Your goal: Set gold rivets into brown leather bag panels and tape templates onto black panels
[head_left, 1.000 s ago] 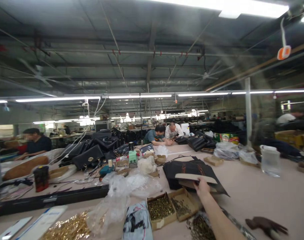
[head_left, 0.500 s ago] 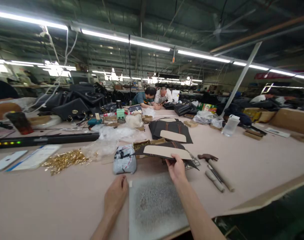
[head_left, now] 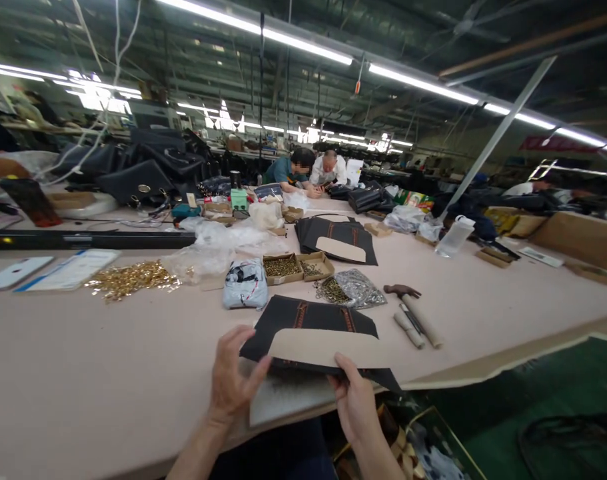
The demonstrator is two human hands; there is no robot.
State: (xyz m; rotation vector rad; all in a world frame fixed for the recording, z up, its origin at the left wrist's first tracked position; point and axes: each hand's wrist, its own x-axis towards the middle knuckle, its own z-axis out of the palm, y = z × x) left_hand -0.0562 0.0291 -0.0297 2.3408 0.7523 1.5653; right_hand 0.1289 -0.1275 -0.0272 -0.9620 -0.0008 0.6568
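Near the table edge (head_left: 483, 363) — both hands (head_left: 293, 393) grip the black panel (head_left: 308, 323).

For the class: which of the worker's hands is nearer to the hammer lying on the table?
Right. The right hand grips the dark panel on the side towards the hammer; the left hand holds the panel's opposite edge, farther away.

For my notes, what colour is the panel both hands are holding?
The panel is black with two brown stitched stripes and a tan card piece on it; the head view shows it.
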